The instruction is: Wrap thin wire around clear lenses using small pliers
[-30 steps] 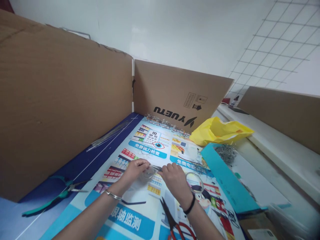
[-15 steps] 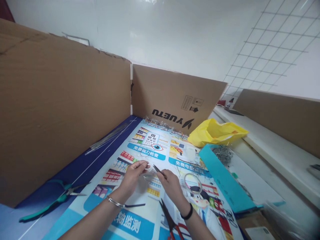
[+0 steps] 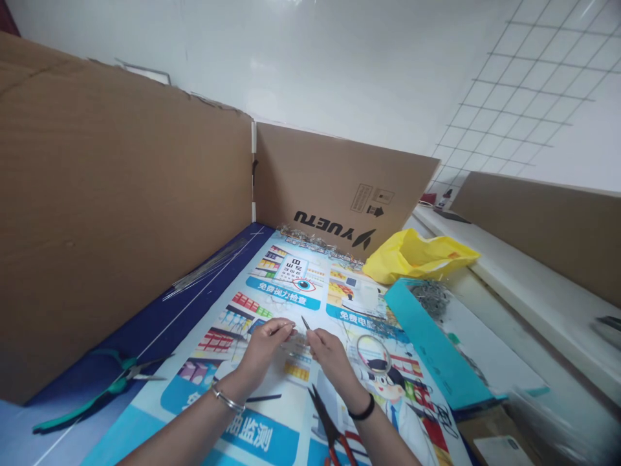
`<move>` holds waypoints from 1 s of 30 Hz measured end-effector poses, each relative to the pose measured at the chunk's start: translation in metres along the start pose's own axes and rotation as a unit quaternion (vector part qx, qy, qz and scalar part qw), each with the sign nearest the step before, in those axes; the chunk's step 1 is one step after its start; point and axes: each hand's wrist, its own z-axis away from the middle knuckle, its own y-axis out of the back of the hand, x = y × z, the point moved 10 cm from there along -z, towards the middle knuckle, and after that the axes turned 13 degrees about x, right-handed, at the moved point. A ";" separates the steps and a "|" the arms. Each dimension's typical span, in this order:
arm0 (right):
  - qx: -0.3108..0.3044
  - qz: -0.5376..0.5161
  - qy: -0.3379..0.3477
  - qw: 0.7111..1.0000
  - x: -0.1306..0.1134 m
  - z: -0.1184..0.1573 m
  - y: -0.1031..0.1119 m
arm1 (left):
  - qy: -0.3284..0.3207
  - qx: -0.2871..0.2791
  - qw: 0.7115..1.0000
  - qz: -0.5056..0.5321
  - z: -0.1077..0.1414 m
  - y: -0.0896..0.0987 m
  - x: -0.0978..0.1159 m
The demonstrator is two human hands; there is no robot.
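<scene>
My left hand [image 3: 272,340] is closed in a pinch, thumb against forefinger, over something too small to make out. Facing it, my right hand [image 3: 332,359] grips a slim dark tool with a pointed tip [image 3: 305,322], which sticks up and to the left. A small gap separates the two hands. Faint thin, shiny strands show just under the fingers. Red-handled scissors [image 3: 334,432] lie by my right forearm, blades partly open. A thin dark strip [image 3: 264,397] rests near my left wrist. To the right, a roll of clear tape [image 3: 373,354] lies on the printed sheet [image 3: 291,317].
Green-handled pliers [image 3: 114,387] lie at the left. Thin metal rods [image 3: 208,268] run along the cardboard wall [image 3: 126,194]. Wire scraps line the back edge. A yellow bag [image 3: 420,255] and a teal box [image 3: 427,349] holding wire bits [image 3: 431,299] stand at right.
The dark tool has turned more upright in my right hand, which has drawn slightly lower. My left hand has shifted a little right and down, still pinching.
</scene>
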 end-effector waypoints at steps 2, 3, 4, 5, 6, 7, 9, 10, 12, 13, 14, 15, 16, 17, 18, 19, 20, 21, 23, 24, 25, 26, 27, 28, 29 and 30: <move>-0.006 -0.005 0.000 1.000 0.000 0.000 -0.001 | -0.016 0.003 1.000 -0.013 -0.001 0.001 0.002; -0.008 -0.005 0.001 1.000 -0.001 0.000 -0.001 | -0.023 0.001 1.000 -0.018 -0.001 0.000 0.003; -0.011 -0.005 0.002 1.000 -0.001 0.001 -0.001 | -0.029 -0.004 0.999 -0.024 -0.001 0.000 0.004; -0.012 -0.004 0.003 1.000 -0.002 0.001 -0.001 | -0.032 -0.009 0.999 -0.031 -0.001 -0.001 0.004; -0.014 -0.002 0.004 1.000 -0.002 0.001 -0.001 | -0.033 -0.015 0.999 -0.037 0.000 -0.002 0.003; -0.015 -0.001 0.005 1.000 -0.003 0.001 -0.001 | -0.034 -0.020 0.998 -0.043 0.000 -0.003 0.002; -0.018 0.004 0.006 1.000 -0.004 0.002 -0.002 | -0.032 -0.027 0.998 -0.048 0.001 -0.005 0.000; -0.017 0.006 0.005 1.000 -0.004 0.002 -0.002 | -0.028 -0.030 0.998 -0.046 0.002 -0.006 -0.001; -0.011 0.013 0.006 1.000 -0.005 0.002 -0.001 | -0.013 -0.037 0.999 -0.038 0.003 -0.007 -0.004; -0.005 0.016 0.006 1.000 -0.005 0.002 0.001 | -0.004 -0.041 0.999 -0.031 0.003 -0.008 -0.006; 0.002 0.021 0.007 1.000 -0.005 0.001 0.002 | 0.005 -0.043 0.999 -0.024 0.003 -0.008 -0.007; 0.010 0.025 0.008 1.000 -0.005 0.001 0.004 | 0.012 -0.043 0.999 -0.018 0.004 -0.007 -0.008; 0.017 0.030 0.009 0.999 -0.005 0.001 0.006 | 0.017 -0.040 0.999 -0.014 0.004 -0.007 -0.009; 0.024 0.035 0.009 0.999 -0.005 0.000 0.008 | 0.021 -0.037 0.999 -0.012 0.004 -0.006 -0.009; 0.031 0.041 0.010 0.999 -0.004 0.000 0.010 | 0.023 -0.036 0.999 -0.010 0.004 -0.006 -0.009; 0.038 0.047 0.012 0.998 -0.004 -0.001 0.012 | 0.024 -0.038 0.999 -0.008 0.004 -0.006 -0.009; 0.045 0.054 0.014 0.997 -0.004 -0.001 0.015 | 0.026 -0.045 0.999 -0.005 0.005 -0.007 -0.009; 0.052 0.059 0.016 0.997 -0.004 -0.002 0.017 | 0.028 -0.054 0.998 -0.001 0.006 -0.009 -0.009; 0.054 0.064 0.016 0.996 -0.003 -0.002 0.019 | 0.033 -0.069 0.997 0.002 0.007 -0.013 -0.009; 0.046 0.062 0.014 0.997 -0.003 -0.002 0.018 | 0.035 -0.072 0.997 0.002 0.007 -0.013 -0.010; 0.033 0.057 0.012 0.998 -0.002 -0.002 0.015 | 0.037 -0.071 0.997 0.001 0.007 -0.013 -0.011; 0.017 0.052 0.011 0.998 -0.002 -0.002 0.012 | 0.041 -0.067 0.997 0.001 0.006 -0.013 -0.012; 0.003 0.048 0.012 0.999 -0.002 -0.001 0.009 | 0.044 -0.062 0.997 0.001 0.005 -0.012 -0.013; -0.008 0.046 0.015 0.999 -0.003 -0.001 0.007 | 0.047 -0.055 0.997 0.002 0.004 -0.011 -0.015; -0.014 0.047 0.018 0.999 -0.004 0.000 0.005 | 0.050 -0.049 0.998 0.002 0.003 -0.009 -0.016; -0.015 0.050 0.022 0.998 -0.005 0.000 0.005 | 0.052 -0.043 0.998 0.001 0.003 -0.008 -0.017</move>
